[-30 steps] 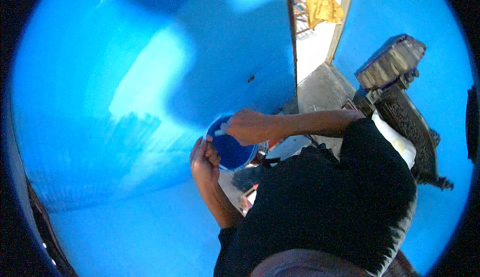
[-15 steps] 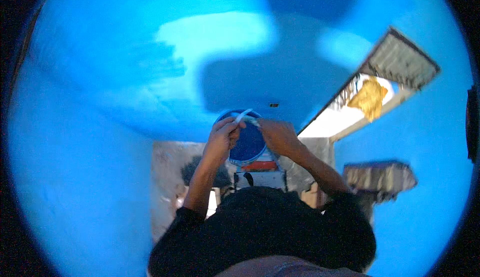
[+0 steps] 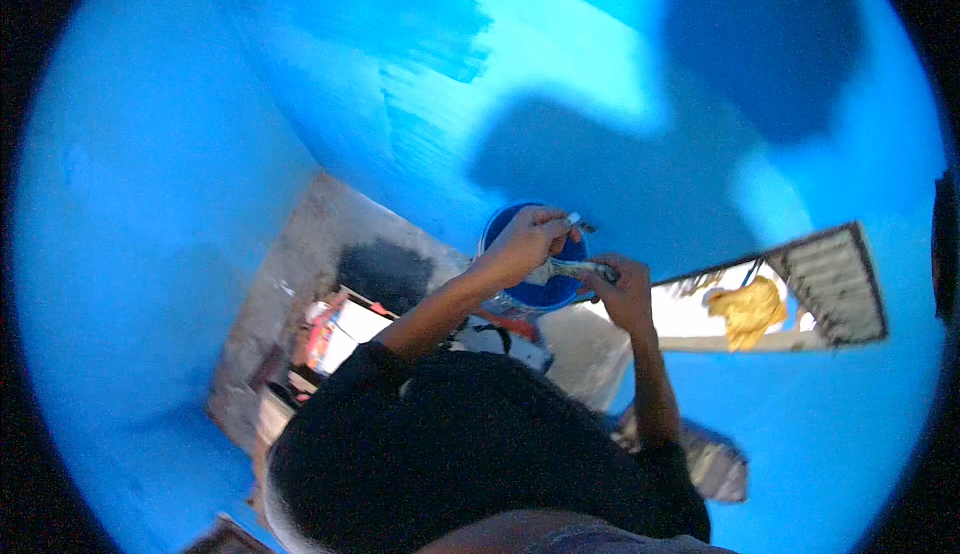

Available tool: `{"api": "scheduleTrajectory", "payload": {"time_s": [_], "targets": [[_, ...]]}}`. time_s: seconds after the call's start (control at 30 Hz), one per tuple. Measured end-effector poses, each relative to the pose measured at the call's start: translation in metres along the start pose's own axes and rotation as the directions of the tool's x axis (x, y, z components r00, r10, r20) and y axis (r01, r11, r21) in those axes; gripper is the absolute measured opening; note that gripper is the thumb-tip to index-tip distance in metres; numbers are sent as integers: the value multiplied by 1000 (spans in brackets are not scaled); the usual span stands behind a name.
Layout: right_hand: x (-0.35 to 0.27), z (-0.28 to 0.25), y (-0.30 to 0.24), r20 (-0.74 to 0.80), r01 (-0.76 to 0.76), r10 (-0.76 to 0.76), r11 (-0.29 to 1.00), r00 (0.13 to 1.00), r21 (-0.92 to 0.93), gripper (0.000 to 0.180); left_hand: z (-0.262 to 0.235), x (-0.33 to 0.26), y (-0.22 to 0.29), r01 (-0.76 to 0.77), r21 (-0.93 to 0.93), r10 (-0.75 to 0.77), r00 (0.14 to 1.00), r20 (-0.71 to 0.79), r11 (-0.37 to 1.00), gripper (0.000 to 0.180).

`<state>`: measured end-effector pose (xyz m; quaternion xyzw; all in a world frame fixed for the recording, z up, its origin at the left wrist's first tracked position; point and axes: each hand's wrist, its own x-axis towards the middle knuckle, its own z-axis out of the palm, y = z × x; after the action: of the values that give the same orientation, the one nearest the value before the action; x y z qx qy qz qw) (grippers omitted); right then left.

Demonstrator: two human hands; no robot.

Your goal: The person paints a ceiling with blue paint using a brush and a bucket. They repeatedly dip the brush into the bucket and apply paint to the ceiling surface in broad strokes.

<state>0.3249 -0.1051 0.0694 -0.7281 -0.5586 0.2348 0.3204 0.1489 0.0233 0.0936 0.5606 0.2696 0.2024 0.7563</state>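
In front of me is a round bucket (image 3: 548, 306) with blue paint inside. My left hand (image 3: 522, 246) is over its left side, fingers pinched, with a small pale strip-like piece (image 3: 575, 220) sticking out beyond the fingertips; its kind is unclear. At the right rim, my right hand (image 3: 625, 292) is closed around the handle end of what looks like a paintbrush (image 3: 572, 268). The pale, paint-smeared end of the brush points left across the bucket, below my left hand. Blur hides its bristles.
A blue wall (image 3: 420, 104) with wet-looking paint patches and shadow rises ahead. To the right is an opening with a yellow cloth (image 3: 748, 311) and a corrugated panel (image 3: 835, 282). Below lie a grey floor (image 3: 270, 264), a dark patch and a brown bundle (image 3: 722, 464).
My view has turned, so the room appears tilted. Both hands and the bucket sit further right in view; the right hand is now lower than the left, and the brush shows more plainly.
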Motion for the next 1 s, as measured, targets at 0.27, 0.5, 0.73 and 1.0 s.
{"api": "scheduleTrajectory", "payload": {"time_s": [0.27,0.5,0.73,1.0], "targets": [[3,15,-6,-172,232,-251,965,953,-121,16,4,-10,-2,13,-167,-25,997,-75,986,18],[-12,18,-13,-181,193,-340,815,923,-546,18,-3,-13,-14,31,-247,-58,993,-104,969,15],[-19,11,-11,-242,80,-162,945,957,-316,19,15,0,-10,4,-209,-26,994,-103,978,15],[-4,27,-2,-29,-23,37,916,999,400,24,12,5,-21,-5,-111,-6,996,-94,994,15]]}}
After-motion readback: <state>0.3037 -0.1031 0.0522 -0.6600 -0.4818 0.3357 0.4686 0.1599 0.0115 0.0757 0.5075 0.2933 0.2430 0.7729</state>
